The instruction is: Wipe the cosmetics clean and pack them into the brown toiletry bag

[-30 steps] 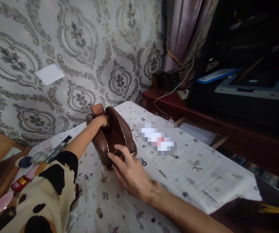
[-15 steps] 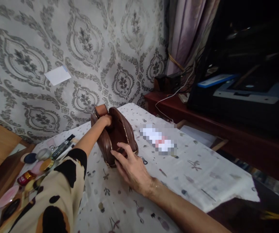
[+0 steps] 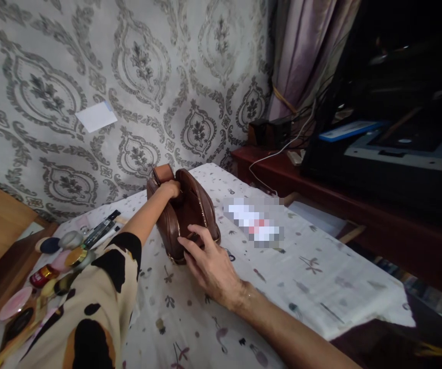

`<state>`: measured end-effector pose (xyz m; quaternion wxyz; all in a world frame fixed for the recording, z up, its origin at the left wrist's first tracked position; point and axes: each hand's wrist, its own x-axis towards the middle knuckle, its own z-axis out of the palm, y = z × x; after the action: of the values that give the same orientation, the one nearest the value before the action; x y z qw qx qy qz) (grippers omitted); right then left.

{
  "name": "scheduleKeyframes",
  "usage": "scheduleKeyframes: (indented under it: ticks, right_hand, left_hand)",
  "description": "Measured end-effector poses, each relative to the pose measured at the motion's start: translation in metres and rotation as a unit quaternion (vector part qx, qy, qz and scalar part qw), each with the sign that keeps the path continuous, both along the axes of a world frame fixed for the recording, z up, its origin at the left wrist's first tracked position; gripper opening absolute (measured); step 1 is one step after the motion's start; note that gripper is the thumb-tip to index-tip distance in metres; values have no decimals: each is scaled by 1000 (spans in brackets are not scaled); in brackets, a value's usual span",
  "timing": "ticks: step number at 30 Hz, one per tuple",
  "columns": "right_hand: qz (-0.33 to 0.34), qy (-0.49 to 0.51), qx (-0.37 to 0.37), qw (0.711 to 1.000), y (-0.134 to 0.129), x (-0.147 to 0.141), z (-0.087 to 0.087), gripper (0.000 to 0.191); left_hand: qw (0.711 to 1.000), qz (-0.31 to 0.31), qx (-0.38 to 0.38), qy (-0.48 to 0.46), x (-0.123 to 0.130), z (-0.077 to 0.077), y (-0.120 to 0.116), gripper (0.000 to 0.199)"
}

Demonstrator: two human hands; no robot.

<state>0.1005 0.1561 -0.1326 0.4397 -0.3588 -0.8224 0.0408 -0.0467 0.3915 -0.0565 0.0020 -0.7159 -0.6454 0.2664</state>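
Note:
A brown leather bag (image 3: 170, 230) with a metal zip stands unzipped on the cloth-covered table. My left hand (image 3: 173, 189) reaches into its far end, by the tan strap; the fingers are hidden inside, so what they hold does not show. At the bag's near end is my right hand (image 3: 209, 264), its fingers spread and bent, the fingertips touching the open zip edge. Nothing else shows between these fingers.
Jars, bottles and tubes, among them a red jar (image 3: 43, 275), crowd the left side. A pixelated item (image 3: 255, 221) lies right of the bag. A dark screen (image 3: 390, 102) stands on a red-brown shelf (image 3: 320, 189) with a white cable.
The view has shifted slightly, moving the scene a little to the right. Both hands keep about the same places at the bag.

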Motion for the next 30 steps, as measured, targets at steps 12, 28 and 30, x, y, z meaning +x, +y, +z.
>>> scheduleKeyframes:
  ticks: [12, 28, 30]
  right_hand:
    - [7, 6, 10, 1000, 3, 0, -4, 36]
    - [8, 16, 13, 1000, 3, 0, -2, 35]
    - [8, 19, 16, 1000, 3, 0, -1, 34]
  left_hand:
    - [999, -8, -25, 21, 2, -1, 2, 38]
    - [1000, -3, -7, 17, 6, 8, -13, 39]
    - [1000, -2, 8, 6, 9, 14, -18, 38]
